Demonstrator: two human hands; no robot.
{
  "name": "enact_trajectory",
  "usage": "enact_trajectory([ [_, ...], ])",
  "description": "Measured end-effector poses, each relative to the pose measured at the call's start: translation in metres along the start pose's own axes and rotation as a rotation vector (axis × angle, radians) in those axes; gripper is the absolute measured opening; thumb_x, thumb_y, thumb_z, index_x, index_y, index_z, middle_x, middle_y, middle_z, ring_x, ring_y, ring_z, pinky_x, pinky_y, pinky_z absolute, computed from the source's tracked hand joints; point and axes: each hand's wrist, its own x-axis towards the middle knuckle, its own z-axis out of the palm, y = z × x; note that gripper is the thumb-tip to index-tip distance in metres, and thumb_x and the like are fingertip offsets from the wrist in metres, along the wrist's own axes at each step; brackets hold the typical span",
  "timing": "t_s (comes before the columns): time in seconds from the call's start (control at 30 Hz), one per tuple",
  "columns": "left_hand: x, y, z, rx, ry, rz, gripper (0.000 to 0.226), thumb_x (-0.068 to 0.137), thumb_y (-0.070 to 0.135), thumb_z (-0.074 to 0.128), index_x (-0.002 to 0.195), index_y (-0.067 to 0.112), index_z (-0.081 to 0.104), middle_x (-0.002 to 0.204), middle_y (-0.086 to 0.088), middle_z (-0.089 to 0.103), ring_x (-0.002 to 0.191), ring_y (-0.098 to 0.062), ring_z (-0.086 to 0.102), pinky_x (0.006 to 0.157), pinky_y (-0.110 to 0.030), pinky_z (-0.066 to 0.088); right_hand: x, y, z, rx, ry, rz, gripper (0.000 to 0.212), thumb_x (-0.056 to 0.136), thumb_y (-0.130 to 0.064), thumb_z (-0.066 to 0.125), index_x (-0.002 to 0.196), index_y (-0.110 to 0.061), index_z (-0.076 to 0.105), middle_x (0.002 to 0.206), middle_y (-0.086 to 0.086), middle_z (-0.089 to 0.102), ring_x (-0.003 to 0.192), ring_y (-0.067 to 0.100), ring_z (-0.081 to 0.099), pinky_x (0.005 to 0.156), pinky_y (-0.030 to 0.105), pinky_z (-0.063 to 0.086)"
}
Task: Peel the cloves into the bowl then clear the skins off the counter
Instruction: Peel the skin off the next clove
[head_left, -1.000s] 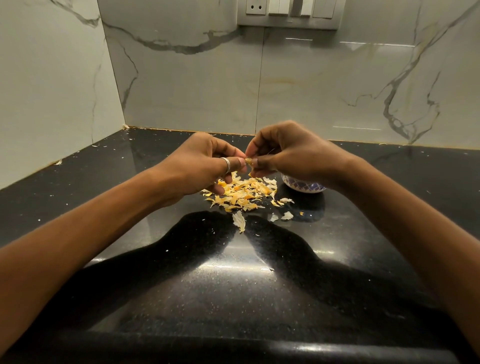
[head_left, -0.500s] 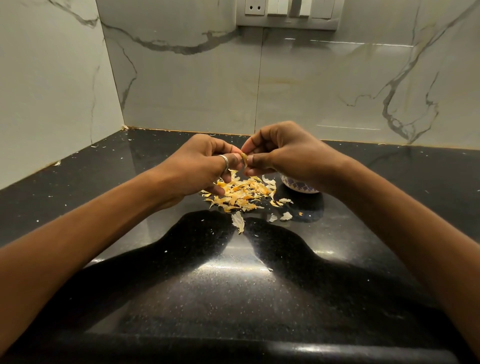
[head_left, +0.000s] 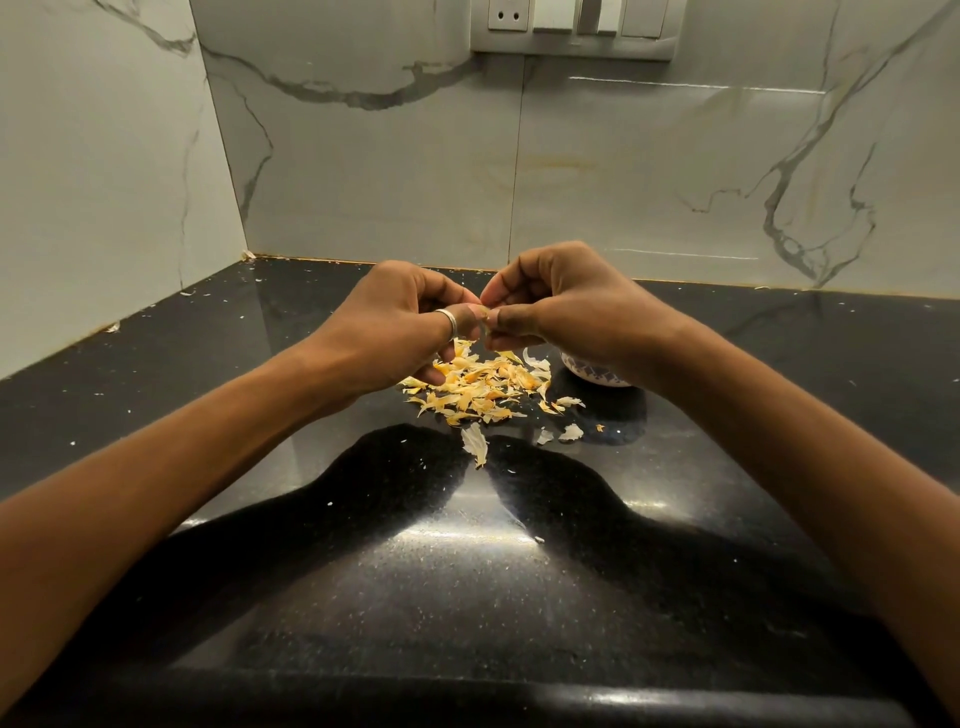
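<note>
Left hand (head_left: 395, 322): raised above the black counter (head_left: 467, 597), fingers curled, thumb and forefinger pinching a clove (head_left: 486, 318). A silver ring (head_left: 450, 321) sits on one digit. The clove is held between both hands, above the counter, and is mostly hidden by the fingertips.

Pile of skins (head_left: 478, 387): yellowish, lying on the counter beneath the hands. A few pale loose skins (head_left: 475, 441) lie just in front of it.

Right hand (head_left: 566, 306): fingers curled, thumb and forefinger pinching the same clove from the opposite side.

Bowl (head_left: 592, 375): white with a blue pattern, standing just right of the pile, largely covered by the right hand; contents cannot be seen.

Switch panel (head_left: 571, 26): mounted on the marbled wall behind.
</note>
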Motion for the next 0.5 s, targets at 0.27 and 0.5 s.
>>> enact_trajectory([
  [0.27,0.0004,-0.0016,-0.0002,0.029,-0.011,0.046,0.008,0.096,0.013,0.063,0.103,0.013,0.069,0.09,-0.012,0.07,0.059,-0.007,0.062,0.053,-0.028,0.058,0.0,-0.0008,-0.0018,0.073,0.003,0.03,0.018,0.092,0.01,0.06,0.109,0.006,0.062,0.099,0.023,0.07,0.08,0.021,0.073,0.071,0.025,0.062],
  [0.5,0.0024,-0.0048,-0.0007,0.073,0.02,0.066,0.007,0.097,0.016,0.062,0.1,0.013,0.067,0.09,-0.018,0.068,0.06,-0.012,0.063,0.053,-0.029,0.059,-0.0005,-0.0014,0.001,0.082,0.011,0.018,0.016,0.092,0.006,0.061,0.108,0.007,0.062,0.096,0.024,0.071,0.078,0.023,0.073,0.068,0.025,0.062],
])
